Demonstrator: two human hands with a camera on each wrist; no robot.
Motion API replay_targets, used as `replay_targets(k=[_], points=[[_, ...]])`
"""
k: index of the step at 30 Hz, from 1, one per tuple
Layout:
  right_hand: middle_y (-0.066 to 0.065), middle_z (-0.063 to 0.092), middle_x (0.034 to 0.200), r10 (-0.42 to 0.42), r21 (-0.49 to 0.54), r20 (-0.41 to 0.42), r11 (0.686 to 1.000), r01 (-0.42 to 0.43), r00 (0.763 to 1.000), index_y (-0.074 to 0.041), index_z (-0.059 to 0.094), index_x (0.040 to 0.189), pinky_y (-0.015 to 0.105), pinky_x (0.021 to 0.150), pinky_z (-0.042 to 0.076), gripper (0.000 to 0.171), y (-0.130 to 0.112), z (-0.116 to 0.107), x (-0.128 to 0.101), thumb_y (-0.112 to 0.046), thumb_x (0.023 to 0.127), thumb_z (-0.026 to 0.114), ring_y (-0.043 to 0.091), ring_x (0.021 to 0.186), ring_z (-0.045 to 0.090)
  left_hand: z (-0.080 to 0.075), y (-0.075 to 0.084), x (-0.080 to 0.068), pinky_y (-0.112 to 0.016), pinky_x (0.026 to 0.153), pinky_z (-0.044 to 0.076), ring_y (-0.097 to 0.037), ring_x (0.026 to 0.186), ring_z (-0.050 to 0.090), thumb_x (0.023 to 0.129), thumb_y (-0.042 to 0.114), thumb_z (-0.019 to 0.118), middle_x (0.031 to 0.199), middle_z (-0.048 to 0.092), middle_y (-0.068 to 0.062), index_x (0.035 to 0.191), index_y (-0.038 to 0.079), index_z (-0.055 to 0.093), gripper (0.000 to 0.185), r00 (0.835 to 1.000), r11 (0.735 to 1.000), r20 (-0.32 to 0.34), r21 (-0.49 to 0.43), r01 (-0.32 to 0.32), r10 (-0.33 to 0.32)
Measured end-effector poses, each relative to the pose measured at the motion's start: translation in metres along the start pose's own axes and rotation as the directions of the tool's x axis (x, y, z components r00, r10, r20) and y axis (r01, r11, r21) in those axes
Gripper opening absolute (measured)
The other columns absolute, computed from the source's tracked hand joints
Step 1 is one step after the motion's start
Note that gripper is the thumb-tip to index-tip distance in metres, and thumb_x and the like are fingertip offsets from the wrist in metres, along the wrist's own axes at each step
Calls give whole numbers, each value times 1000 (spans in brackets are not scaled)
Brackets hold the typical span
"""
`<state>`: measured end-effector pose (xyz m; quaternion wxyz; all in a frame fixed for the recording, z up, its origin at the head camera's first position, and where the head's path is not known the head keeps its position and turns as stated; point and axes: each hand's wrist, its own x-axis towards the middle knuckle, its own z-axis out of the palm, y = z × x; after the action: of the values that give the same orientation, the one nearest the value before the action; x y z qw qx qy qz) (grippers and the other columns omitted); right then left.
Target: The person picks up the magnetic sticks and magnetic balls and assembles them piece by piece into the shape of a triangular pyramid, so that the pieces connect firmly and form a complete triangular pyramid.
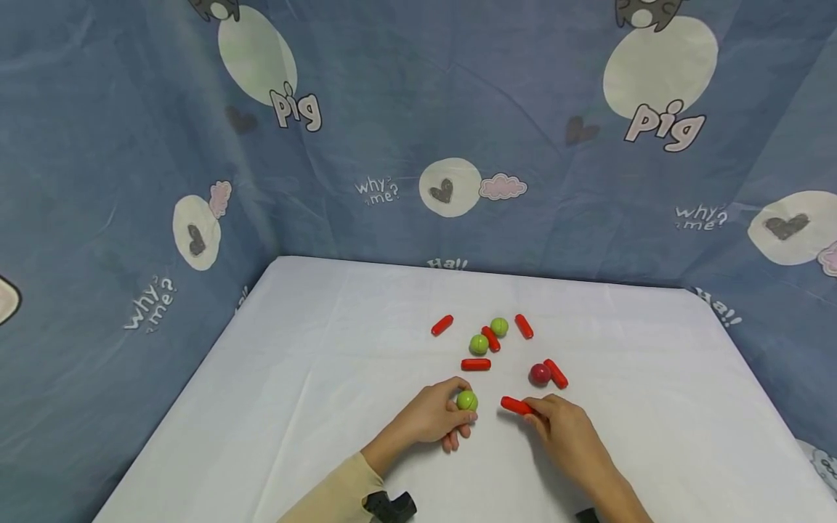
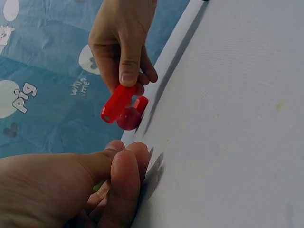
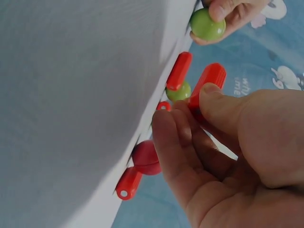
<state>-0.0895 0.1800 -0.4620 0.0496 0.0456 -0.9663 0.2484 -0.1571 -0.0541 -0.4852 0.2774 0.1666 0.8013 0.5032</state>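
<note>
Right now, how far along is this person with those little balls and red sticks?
Nothing looks joined or sorted yet. In hand: the left hand grips a green ball, and the right hand pinches a red stick. Left on the white table: two green balls, one red ball and five loose sticks.

Seen from above and behind the hands, the head camera looks forward and down across the white surface (image 1: 327,378) to the blue printed cloth (image 1: 405,109) behind it, taking in the whole scatter of pieces around the red ball (image 1: 540,374). The left wrist camera sits low and very close behind the left hand (image 2: 57,190), tilted sideways, facing across to the right hand (image 2: 121,42) and the red ball (image 2: 127,118). The right wrist camera, equally close and tilted, looks back past the right hand (image 3: 228,156) and the red ball (image 3: 146,157) to the left hand (image 3: 235,14); all three views share that ball.
</note>
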Motion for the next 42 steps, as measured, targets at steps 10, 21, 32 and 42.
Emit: replay_targets(k=[10,21,32,42], points=[[-2,69,82,0,-26,40,1000,1,999,-8,79,106,28,69,54,20,-3,3,0,-11,87,80,7,71,57,1,1,1,-27,44,53,-9,44,60,97,19,72,66,70,0,119,19,56,27,1000,1000,13,1,-4,4],[-2,68,82,15,-47,89,999,-11,996,-8,79,107,32,72,57,22,-7,6,3,-15,87,80,8,72,58,0,0,3,-27,45,53,-9,43,59,96,19,72,65,70,1,120,18,55,30,1000,1000,19,9,-15,15],[-2,68,82,16,-66,106,998,-9,994,-8,79,106,34,74,57,22,-12,10,5,-15,86,81,8,73,59,0,0,1,-24,43,52,-10,44,59,95,19,74,65,70,-2,118,19,56,29,1000,1000,-3,-11,-5,5],[-2,68,82,27,-83,135,996,-16,990,-8,79,107,32,74,59,23,-18,10,7,-15,86,81,8,72,58,2,-2,1,-23,42,50,-9,42,59,95,18,74,63,70,-1,118,17,56,29,999,1000,-22,-11,-29,29]])
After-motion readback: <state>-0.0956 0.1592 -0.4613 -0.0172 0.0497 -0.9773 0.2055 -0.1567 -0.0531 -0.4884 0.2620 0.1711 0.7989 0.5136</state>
